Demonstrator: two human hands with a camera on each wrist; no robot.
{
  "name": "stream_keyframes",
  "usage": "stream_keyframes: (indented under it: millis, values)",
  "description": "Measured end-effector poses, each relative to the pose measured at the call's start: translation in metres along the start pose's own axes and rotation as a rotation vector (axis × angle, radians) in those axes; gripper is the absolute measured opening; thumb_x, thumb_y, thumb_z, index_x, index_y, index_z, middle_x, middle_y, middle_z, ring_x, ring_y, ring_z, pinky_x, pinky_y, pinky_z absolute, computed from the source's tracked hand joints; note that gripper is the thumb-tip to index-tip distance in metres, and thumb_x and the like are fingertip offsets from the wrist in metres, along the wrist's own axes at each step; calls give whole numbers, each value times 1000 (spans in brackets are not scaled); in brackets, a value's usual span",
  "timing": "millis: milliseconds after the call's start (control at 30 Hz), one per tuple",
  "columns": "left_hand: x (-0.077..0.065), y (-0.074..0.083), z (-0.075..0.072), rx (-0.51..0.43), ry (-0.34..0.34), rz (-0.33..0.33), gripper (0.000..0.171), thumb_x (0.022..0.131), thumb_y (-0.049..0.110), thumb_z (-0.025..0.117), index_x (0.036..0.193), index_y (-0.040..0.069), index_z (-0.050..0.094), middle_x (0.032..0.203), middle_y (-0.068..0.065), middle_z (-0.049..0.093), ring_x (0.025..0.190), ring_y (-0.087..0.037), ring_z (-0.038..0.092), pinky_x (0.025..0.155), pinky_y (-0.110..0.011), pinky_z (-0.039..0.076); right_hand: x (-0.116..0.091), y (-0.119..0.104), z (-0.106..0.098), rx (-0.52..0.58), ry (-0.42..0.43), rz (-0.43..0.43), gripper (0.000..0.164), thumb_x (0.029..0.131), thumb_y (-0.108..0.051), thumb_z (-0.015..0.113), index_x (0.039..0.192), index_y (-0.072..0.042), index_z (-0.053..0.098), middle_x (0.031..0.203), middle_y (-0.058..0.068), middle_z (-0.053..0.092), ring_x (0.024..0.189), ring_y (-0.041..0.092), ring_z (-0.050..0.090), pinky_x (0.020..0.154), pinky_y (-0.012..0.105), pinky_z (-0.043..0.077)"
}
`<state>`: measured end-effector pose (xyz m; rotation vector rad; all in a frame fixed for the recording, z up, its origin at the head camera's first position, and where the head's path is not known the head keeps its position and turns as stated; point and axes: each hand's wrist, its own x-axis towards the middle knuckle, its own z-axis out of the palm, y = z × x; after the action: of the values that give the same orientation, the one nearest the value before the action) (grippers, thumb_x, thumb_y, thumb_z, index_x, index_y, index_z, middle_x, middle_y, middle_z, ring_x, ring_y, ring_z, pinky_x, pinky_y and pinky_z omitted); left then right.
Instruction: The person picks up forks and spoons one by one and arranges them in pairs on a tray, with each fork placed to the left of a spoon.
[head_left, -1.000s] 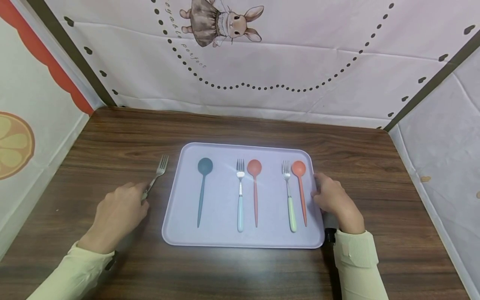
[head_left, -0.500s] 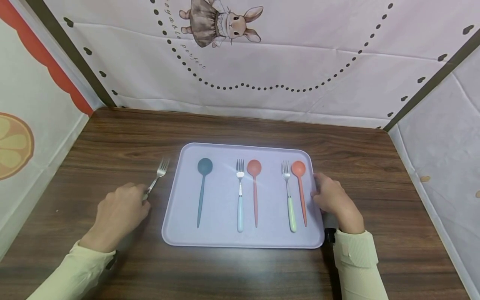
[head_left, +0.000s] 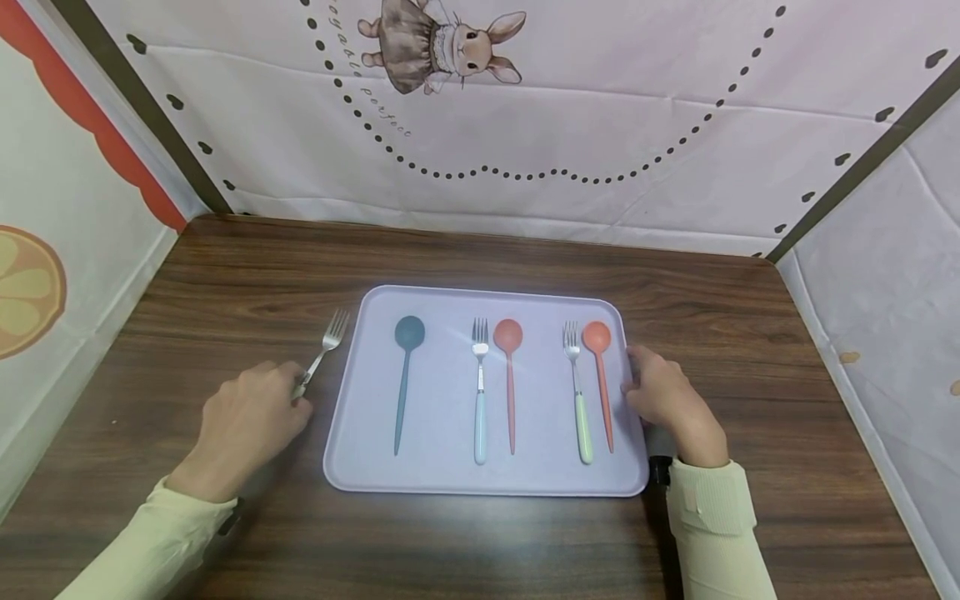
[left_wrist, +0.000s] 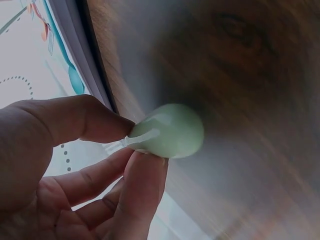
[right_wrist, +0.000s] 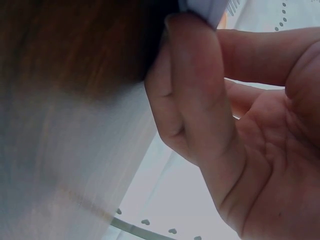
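Beside the tray's left edge, my left hand (head_left: 251, 421) holds a metal fork (head_left: 334, 332), tines pointing away. The left wrist view shows thumb and fingers pinching its pale green handle (left_wrist: 175, 131). My right hand (head_left: 667, 400) grips the right rim of a lavender tray (head_left: 442, 477); in the right wrist view the fingertips meet the tray edge (right_wrist: 204, 7). On the tray, from left to right, lie a teal spoon (head_left: 409, 333), a blue-handled fork (head_left: 481, 425), a pink spoon (head_left: 508, 336), a green-handled fork (head_left: 583, 429) and an orange spoon (head_left: 597, 336).
Tray and hands are over a dark wood-grain table (head_left: 480, 550). A white printed cloth (head_left: 600, 108) with a rabbit stands along the back, and more cloth panels line the left and right sides.
My left hand has shifted slightly right, bringing the fork nearer the tray's left edge. The right hand, the tray and its cutlery stay in place.
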<state>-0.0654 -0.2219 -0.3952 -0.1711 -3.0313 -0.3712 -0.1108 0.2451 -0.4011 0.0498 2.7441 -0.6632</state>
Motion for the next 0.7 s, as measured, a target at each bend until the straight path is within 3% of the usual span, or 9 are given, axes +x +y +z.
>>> stream_keyframes:
  millis: [433,700]
  values:
    - [4,8,2,-51,26,-15,27,68,17,59,92,6,65,73,-11,62,56,-39,53,36,-51,40,0,1,0,-7,3,-1,56,86,-3,54,138,5,33,115,32,52,81,30,57,59,38,55]
    - [5,13,3,-61,53,14,18,66,17,61,80,6,63,59,-3,52,49,-23,45,36,-43,38,1,0,1,1,-5,10,57,86,-3,54,138,4,32,116,32,52,78,28,58,56,36,56]
